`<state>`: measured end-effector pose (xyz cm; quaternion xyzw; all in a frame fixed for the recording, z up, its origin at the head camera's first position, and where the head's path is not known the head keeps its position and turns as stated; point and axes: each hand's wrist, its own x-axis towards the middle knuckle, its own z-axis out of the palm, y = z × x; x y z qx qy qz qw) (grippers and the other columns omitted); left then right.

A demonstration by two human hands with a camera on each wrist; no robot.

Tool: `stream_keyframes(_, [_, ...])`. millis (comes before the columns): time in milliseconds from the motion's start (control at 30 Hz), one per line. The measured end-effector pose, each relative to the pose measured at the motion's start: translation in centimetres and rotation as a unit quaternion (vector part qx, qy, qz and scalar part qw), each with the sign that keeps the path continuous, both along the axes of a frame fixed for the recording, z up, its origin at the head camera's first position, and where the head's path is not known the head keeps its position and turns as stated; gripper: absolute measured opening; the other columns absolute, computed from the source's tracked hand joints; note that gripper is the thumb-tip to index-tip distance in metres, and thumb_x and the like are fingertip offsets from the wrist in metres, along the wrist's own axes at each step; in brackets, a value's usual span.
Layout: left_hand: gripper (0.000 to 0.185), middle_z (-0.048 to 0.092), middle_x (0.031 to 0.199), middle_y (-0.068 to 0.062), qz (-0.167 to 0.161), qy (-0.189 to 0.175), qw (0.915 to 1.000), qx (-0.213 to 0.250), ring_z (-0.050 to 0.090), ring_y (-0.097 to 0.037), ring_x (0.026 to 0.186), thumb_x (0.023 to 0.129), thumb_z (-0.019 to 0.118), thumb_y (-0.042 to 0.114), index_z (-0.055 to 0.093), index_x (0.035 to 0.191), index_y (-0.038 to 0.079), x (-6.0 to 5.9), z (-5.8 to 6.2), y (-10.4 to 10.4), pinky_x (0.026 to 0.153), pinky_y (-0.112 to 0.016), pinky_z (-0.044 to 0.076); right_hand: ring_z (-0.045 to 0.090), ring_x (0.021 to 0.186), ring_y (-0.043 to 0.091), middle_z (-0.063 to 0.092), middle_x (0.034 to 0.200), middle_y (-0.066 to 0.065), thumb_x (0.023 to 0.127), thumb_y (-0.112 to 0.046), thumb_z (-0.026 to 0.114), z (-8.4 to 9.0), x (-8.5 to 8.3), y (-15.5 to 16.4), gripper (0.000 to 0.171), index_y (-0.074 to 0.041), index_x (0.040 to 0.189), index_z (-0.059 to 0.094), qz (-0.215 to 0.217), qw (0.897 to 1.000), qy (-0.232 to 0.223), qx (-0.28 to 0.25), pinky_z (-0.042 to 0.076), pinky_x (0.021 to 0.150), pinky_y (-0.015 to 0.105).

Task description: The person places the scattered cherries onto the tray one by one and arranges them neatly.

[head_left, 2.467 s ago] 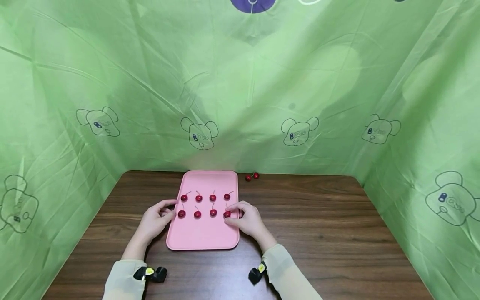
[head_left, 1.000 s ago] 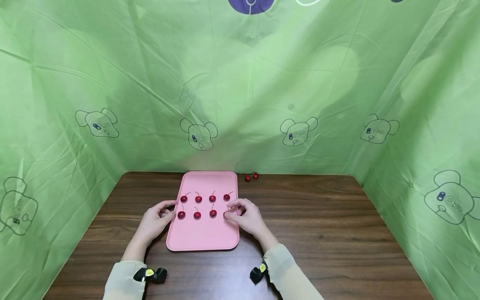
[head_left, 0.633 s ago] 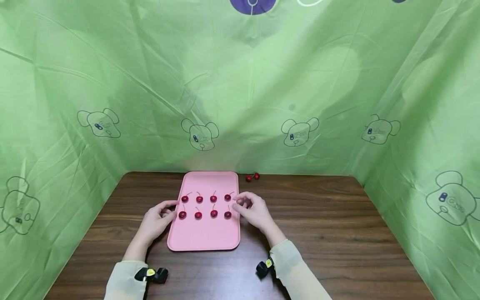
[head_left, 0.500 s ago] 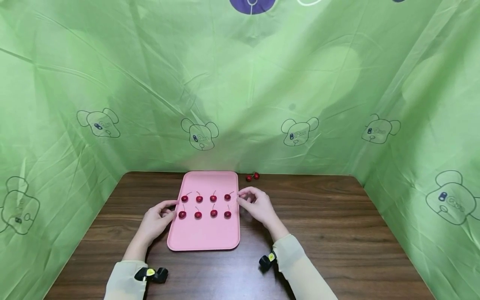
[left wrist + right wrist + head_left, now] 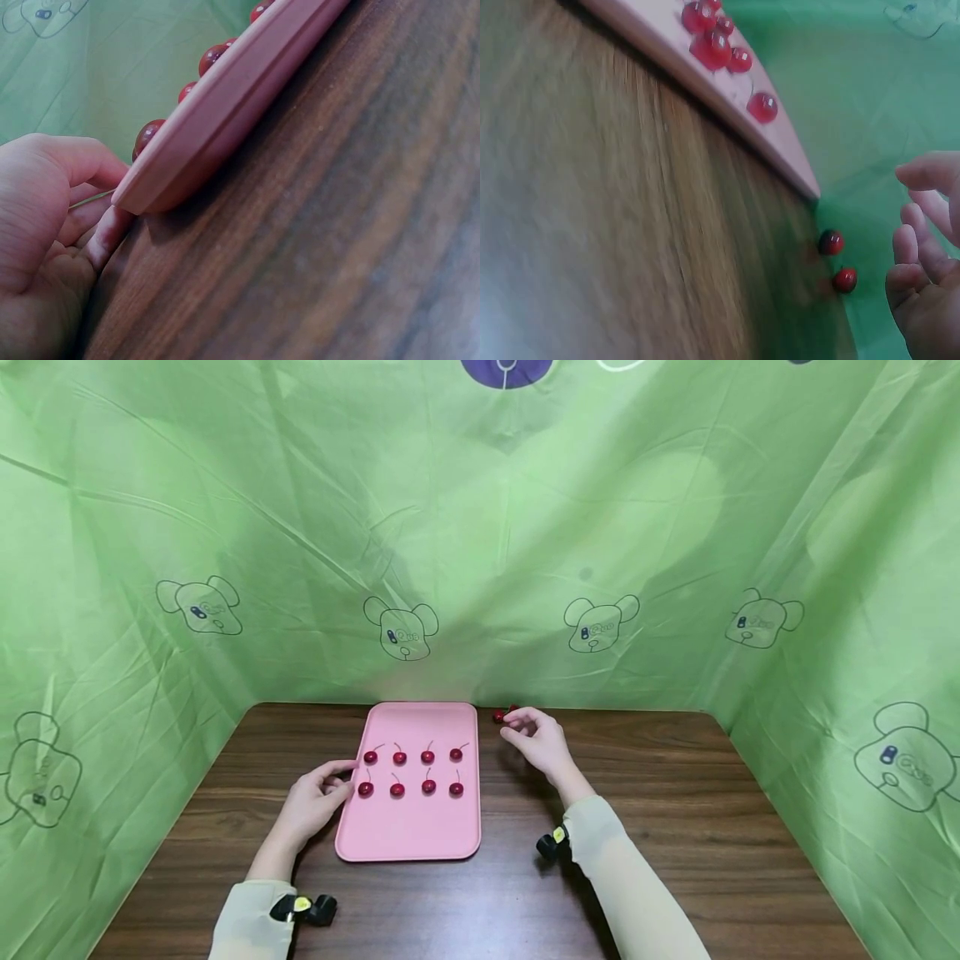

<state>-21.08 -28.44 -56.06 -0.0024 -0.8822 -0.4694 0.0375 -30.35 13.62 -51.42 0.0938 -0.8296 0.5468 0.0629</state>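
Right hand [image 5: 534, 739] hovers open, fingers loosely curled, over 2 loose cherries [image 5: 838, 261] at the worktop's [image 5: 660, 827] far edge; I'd pinch 1 gently. Left hand [image 5: 315, 797] touches the pink tray's [image 5: 408, 831] edge.

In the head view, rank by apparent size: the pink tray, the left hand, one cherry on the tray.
1. Flat pink rectangular tray, clearly largest.
2. Left hand, touching the tray's left edge.
3. Small red cherry on the tray, by far the smallest.
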Motion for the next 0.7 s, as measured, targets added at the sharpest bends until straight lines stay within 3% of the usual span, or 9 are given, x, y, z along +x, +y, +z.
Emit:
stream_keyframes(333, [0.036, 0.072, 0.097, -0.008, 0.001, 0.010, 0.9999, 0.001, 0.065, -0.015, 0.083, 0.103, 0.074, 0.009, 0.074, 0.138, 0.009, -0.1, -0.2, -0.2, 0.073, -0.024, 0.053, 0.072, 0.097, 0.024, 0.078, 0.119, 0.008, 0.091, -0.010, 0.084, -1.5, -3.0, -0.1, 0.033, -0.010, 0.124, 0.079, -0.012, 0.998, -0.015, 0.064, 0.056, 0.087, 0.037])
stream_keyframes(500, [0.035, 0.072, 0.097, -0.008, -0.001, 0.007, 1.0000, 0.004, 0.065, -0.015, 0.084, 0.103, 0.074, 0.011, 0.073, 0.138, 0.008, 0.0, -0.1, -0.1, 0.073, -0.024, 0.052, 0.073, 0.099, 0.028, 0.073, 0.130, 0.011, 0.089, -0.010, 0.083, -2.1, -3.7, -0.4, 0.043, -0.007, 0.131, 0.076, -0.013, 0.995, -0.019, 0.096, 0.058, 0.093, 0.042])
stream_keyframes(700, [0.036, 0.071, 0.098, -0.008, 0.000, 0.001, 1.0000, 0.005, 0.064, -0.017, 0.084, 0.103, 0.074, 0.012, 0.073, 0.139, 0.008, 0.0, 0.1, 0.1, 0.073, -0.025, 0.052, 0.073, 0.097, 0.030, 0.072, 0.131, 0.015, 0.089, -0.006, 0.083, -2.7, -4.2, -0.6, 0.047, -0.003, 0.135, 0.074, -0.010, 0.995, -0.013, 0.102, 0.059, 0.093, 0.044])
